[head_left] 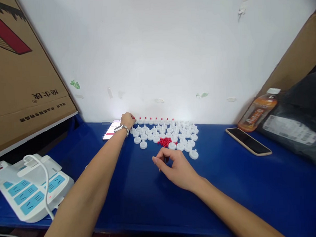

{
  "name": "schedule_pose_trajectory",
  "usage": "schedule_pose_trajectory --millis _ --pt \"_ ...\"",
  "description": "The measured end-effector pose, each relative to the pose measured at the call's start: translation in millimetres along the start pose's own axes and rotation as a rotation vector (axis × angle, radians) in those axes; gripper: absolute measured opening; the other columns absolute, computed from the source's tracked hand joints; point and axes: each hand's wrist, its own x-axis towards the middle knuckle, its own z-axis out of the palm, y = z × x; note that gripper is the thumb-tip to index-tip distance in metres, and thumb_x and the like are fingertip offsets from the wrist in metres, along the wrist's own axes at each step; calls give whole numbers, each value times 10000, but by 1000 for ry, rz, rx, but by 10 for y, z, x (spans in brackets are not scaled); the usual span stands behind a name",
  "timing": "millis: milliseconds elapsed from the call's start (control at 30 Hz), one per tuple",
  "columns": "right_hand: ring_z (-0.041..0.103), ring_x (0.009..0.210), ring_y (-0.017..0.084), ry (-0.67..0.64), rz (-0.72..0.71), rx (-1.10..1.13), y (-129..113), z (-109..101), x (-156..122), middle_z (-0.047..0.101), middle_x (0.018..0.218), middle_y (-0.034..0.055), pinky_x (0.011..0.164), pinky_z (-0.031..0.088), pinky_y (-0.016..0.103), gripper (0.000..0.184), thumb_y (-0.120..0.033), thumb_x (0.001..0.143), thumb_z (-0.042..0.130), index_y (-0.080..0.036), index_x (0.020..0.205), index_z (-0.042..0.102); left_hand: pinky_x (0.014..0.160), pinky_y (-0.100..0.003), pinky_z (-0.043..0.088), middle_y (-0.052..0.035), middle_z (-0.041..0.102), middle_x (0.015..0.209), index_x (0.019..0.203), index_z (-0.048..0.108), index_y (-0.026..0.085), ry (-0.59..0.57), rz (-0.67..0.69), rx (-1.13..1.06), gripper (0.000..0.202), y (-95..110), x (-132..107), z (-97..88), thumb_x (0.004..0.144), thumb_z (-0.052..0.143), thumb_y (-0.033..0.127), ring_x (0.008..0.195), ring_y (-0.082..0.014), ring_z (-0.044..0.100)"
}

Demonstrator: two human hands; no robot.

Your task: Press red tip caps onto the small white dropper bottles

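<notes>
Several small white plastic caps (171,133) lie spread on the blue table (229,185) near the wall. A little heap of red rings (165,142) lies among them. Along the wall stands a row of white caps with red tips (158,119). My left hand (127,120), a bracelet on its wrist, reaches far to the left end of that row, fingers closed at a red-tipped cap. My right hand (176,168) rests on the table just in front of the red rings, fingers curled in a pinch; what it holds is hidden.
A phone with a lit screen (110,130) lies by my left wrist. A dark phone (249,141) lies at the right, beside an orange drink bottle (259,110) and a black bag (302,122). A white power strip (32,188) sits at the left, under a cardboard box (19,68).
</notes>
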Motion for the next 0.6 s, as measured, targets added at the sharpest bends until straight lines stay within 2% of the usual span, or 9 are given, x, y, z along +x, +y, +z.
schedule_pose_trajectory --millis 133,267,367,433,533,600 --pt "510 565 113 -12 -2 -1 2 -18 -13 589 627 -21 527 378 243 295 -408 943 556 -210 724 569 862 -324 534 -92 714 763 780 716 158 -35 30 -38 96 72 -8 -11 717 718 230 843 -213 675" --pt "509 579 116 -11 -4 4 9 -46 -29 584 631 -21 556 390 251 289 -396 947 549 -209 728 567 878 -316 514 -94 743 888 851 718 166 -8 92 -66 126 136 -188 -193 780 672 259 879 -208 671" --pt "506 586 119 -13 -11 -1 17 -42 -33 580 629 -21 573 394 255 289 -392 947 547 -208 725 564 843 -301 506 -77 738 949 941 707 175 41 172 -97 185 186 -533 -361 850 593 287 858 -187 663" --pt "506 587 121 -12 -20 -13 32 -25 -25 579 623 -22 577 396 255 290 -391 944 547 -206 721 566 791 -307 501 -74 719 912 912 700 168 83 308 -128 180 212 -837 -435 857 584 293 801 -182 642" --pt "498 578 121 38 -24 -57 90 -13 6 581 615 -21 583 395 256 297 -396 932 556 -202 707 567 723 -304 493 -62 681 859 915 694 168 -4 404 -157 222 222 -1280 -471 866 608 367 757 -178 619" --pt "479 563 120 118 -21 -95 151 -39 37 564 601 -24 574 382 259 305 -408 923 561 -200 700 564 742 -322 493 -67 659 876 942 705 177 -39 440 -125 264 212 -1503 -457 862 629 417 799 -197 617"
